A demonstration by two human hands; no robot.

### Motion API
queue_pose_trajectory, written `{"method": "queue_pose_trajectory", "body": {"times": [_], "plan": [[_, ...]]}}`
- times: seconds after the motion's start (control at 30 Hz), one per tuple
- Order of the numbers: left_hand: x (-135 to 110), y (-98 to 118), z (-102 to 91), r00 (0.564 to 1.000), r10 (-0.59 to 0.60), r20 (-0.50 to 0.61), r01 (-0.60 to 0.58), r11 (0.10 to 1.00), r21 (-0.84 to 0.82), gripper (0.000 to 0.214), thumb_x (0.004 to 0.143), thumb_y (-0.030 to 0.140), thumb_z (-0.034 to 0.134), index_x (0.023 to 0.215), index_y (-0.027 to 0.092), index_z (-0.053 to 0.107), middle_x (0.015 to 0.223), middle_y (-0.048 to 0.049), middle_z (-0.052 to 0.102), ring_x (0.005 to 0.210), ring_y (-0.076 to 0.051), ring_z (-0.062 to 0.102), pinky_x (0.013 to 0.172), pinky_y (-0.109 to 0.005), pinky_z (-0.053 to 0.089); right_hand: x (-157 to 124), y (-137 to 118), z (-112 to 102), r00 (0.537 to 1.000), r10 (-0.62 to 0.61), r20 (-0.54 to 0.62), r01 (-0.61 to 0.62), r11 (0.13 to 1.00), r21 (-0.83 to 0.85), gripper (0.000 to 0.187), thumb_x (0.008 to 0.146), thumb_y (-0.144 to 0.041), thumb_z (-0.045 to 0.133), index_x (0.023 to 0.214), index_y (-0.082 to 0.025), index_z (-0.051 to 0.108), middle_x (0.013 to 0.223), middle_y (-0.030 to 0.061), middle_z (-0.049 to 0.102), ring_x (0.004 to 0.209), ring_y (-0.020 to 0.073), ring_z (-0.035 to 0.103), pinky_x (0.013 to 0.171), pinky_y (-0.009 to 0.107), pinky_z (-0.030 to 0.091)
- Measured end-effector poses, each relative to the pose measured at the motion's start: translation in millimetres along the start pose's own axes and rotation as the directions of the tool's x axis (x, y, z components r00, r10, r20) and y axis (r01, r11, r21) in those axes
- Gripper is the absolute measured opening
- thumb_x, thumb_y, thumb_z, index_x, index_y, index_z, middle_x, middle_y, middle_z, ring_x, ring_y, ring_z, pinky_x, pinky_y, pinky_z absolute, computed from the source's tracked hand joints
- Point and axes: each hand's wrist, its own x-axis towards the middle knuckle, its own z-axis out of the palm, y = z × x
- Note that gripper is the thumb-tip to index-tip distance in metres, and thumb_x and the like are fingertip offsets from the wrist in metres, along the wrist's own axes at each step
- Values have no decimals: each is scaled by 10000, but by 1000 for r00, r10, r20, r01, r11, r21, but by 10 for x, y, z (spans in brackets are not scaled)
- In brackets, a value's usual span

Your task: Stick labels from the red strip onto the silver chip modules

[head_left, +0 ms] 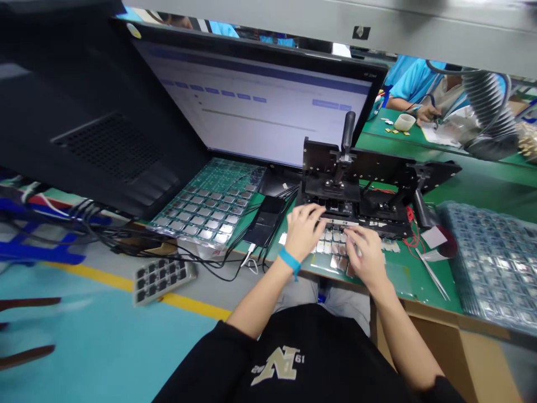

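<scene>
Crosswise, a black fixture (pixel 356 187) lies beyond left hand (pixel 304 232) and right hand (pixel 364 257).

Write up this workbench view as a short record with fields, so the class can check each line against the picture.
Left hand: over the front of a black lever press fixture, blue wristband on the wrist; grip unclear
Right hand: over small square components on the green bench mat; grip unclear
Nearby: tweezers; clear tray of chips
Rest: monitor; green tray of chips; co-worker at the bench beyond
</scene>
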Motion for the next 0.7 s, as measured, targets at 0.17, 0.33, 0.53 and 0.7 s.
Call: {"method": "queue_pose_trajectory", "body": {"times": [0.17,0.33,0.53,0.7], "plan": [[349,-71,28,985,-166,-49,170,981,88,324,1009,445,487,1200,247,658,1267,-110,634,1202,-319,524,999,-536,432,497,-68,402,989,143,-46,-145,988,-43,371,1003,-298,424,1243,-201,689,1232,176,617,1105,320,493,916,504,399],[527,7,108,975,-218,-36,221,972,80,344,967,400,616,1230,179,612,1274,-95,619,1126,-241,621,968,-480,532,671,3,570,976,210,-61,-212,976,-37,320,975,-356,484,1077,-203,746,1065,154,659,1023,300,499,889,458,343],[491,126,21,974,-227,-21,227,974,-26,354,967,382,623,1253,175,600,1265,-97,624,1082,-230,643,919,-451,567,753,57,580,950,267,-161,-253,962,100,273,931,-351,523,980,-177,728,964,118,696,961,265,580,914,444,375],[156,-128,-333,960,-260,-101,242,957,-162,323,980,383,601,1245,198,609,1278,-97,622,1068,-214,643,916,-430,570,649,-202,380,950,187,-250,-123,960,254,249,953,-331,484,915,-187,684,931,86,684,919,230,622,895,417,457]]}}
